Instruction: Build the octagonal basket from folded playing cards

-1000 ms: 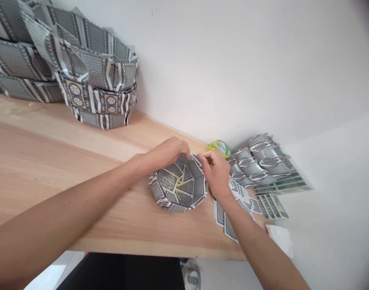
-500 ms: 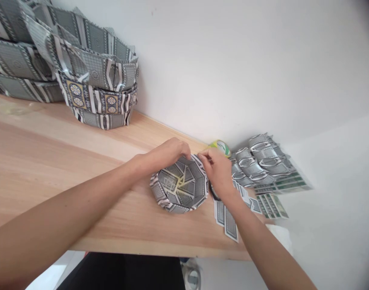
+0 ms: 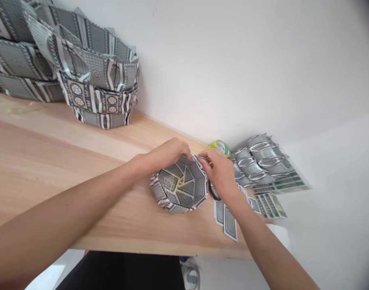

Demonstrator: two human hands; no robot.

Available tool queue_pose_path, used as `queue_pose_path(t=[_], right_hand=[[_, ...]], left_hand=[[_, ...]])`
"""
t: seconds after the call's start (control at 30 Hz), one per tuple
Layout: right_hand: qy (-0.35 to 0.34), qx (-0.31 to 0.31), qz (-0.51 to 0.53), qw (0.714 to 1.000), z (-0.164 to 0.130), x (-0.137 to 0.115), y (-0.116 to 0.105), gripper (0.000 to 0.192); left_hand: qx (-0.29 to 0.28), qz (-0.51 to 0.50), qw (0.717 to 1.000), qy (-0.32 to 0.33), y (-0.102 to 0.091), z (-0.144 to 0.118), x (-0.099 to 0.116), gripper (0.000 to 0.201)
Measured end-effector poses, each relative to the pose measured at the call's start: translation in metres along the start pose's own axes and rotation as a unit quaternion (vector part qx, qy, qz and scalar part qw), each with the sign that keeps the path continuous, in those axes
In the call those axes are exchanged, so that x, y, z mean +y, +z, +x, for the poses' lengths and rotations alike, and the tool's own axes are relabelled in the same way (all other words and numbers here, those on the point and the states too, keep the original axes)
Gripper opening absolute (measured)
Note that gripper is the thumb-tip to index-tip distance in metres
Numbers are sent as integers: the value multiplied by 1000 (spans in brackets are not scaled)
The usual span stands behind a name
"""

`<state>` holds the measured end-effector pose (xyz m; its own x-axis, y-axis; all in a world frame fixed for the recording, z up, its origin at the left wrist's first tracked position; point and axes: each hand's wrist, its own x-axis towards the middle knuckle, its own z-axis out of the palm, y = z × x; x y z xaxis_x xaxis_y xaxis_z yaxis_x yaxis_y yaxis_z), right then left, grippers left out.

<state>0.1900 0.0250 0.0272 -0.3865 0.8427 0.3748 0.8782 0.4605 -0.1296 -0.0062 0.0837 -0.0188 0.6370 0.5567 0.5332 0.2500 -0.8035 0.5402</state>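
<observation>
A small bowl folded from grey patterned playing cards (image 3: 180, 188) sits on the wooden table (image 3: 51, 161) near its right end. My left hand (image 3: 166, 155) pinches the bowl's far rim from the left. Fingers of my right hand (image 3: 221, 173) meet that same far rim from the right. Both hands grip the rim close together. The bowl's inside faces up, showing grey panels and a yellowish centre.
Stacks of larger card bowls (image 3: 96, 88) stand at the back left against the white wall. Loose flat cards (image 3: 229, 219) lie right of the bowl. Folded card pieces (image 3: 259, 161) and green-backed cards (image 3: 271, 203) lie farther right. A yellow-green tape roll (image 3: 221, 147) sits by the wall.
My right hand has shifted slightly along the far rim and the bowl has turned a little. My left hand holds its place.
</observation>
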Motion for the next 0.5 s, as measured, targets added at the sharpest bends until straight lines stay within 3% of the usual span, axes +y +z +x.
queue_pose_path(t=[0.1,0.27,0.5], right_hand=[[19,-18,11,1000,0,1,-2,8],[69,14,84,994,-2,2,3,7],[66,41,84,993,-4,-2,6,10]], left_hand=[[2,4,1000,3,0,0,0,30],[6,4,1000,9,1,0,-2,30],[10,6,1000,11,3,0,-3,29]])
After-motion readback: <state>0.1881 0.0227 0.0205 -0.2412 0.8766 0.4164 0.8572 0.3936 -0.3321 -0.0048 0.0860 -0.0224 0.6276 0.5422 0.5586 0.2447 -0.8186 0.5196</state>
